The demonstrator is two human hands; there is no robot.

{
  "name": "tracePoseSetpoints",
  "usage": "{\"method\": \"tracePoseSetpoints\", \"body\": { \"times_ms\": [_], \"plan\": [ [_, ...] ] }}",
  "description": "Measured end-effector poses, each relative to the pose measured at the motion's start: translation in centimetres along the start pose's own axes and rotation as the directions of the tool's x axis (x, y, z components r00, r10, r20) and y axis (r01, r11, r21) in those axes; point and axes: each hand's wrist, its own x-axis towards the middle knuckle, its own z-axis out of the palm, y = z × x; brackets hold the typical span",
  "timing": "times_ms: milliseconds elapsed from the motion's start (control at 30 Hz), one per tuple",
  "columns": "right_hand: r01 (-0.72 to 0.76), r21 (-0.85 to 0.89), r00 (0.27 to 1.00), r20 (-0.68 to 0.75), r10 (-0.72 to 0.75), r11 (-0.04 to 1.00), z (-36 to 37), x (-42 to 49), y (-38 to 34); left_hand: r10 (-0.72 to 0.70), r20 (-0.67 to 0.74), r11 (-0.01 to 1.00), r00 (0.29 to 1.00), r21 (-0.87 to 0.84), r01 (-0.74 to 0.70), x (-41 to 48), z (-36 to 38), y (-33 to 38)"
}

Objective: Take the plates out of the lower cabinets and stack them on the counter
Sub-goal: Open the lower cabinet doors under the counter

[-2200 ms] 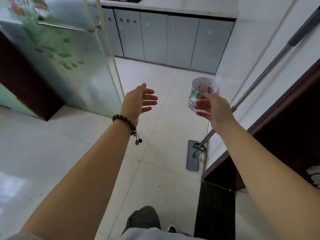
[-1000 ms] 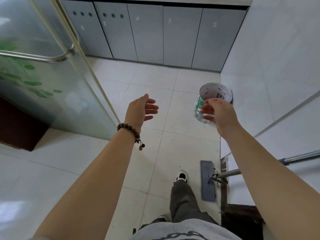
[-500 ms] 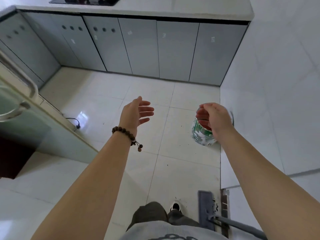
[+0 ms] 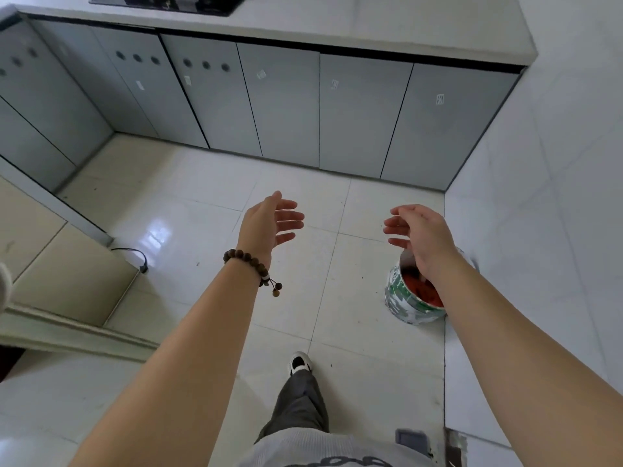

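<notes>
Zero plates in sight yet: presumably shut away behind the grey fronts of the lower cabinets (image 4: 357,112), with every door closed along the run under the counter (image 4: 387,25). Facing that run from the tiled floor with the left hand (image 4: 269,224) raised, fingers spread and loosely straight, gripping nothing. Same story for the right hand (image 4: 418,234): fingers slack and a little curled, nothing in it, hovering above a tin (image 4: 399,301) that sits on the floor by the right-hand wall. No telling from here which door hides the crockery, so best to start with the doors under the counter's right-hand end and work leftward toward the hob (image 4: 168,3) at the far left. No handles visible on those flat fronts, so probably hook fingertips over a door's top edge, beneath the counter's front lip, and pull gently. Crouch squarely before reaching in, mind the tin when stepping closer, and lift a few plates at a time with both hands rather than one heavy pile. Set down on the bare stretch right of the hob, well back from the front edge, each centred on the last.
</notes>
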Motion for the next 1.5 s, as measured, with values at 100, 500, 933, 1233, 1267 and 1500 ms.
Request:
{"method": "tracePoseSetpoints", "body": {
  "times_ms": [100, 500, 933, 1233, 1267, 1500],
  "plan": [
    [0.009, -0.004, 1.000, 0.002, -0.009, 1.000, 2.9, 4.3, -2.0, 0.007, 0.006, 1.000, 1.000, -0.008, -0.007, 4.8, -0.9, 2.3],
    [-0.019, 0.000, 0.999, -0.038, 0.019, 1.000, 9.9, 16.5, -7.0, 0.002, 0.036, 1.000, 0.999, 0.012, -0.003, 19.5, -1.6, 8.4],
    [-0.055, 0.012, 0.998, -0.025, 0.055, 0.998, 13.9, 35.2, -10.9, -0.065, 0.038, 0.997, 0.997, 0.031, 0.064, 37.7, 3.6, 13.5],
    [-0.095, 0.026, 0.995, -0.023, 0.095, 0.995, 15.3, 46.1, -14.3, -0.082, 0.041, 0.996, 0.996, 0.033, 0.080, 47.9, 6.9, 17.7],
    [-0.102, 0.022, 0.994, -0.022, 0.103, 0.995, 15.5, 47.1, -14.5, -0.085, 0.041, 0.996, 0.996, 0.030, 0.084, 48.9, 7.1, 18.1],
    [-0.129, 0.020, 0.990, -0.047, 0.129, 0.992, 17.9, 54.5, -15.4, -0.122, 0.078, 0.992, 0.990, 0.042, 0.119, 57.0, 8.6, 19.6]
  ]
}}
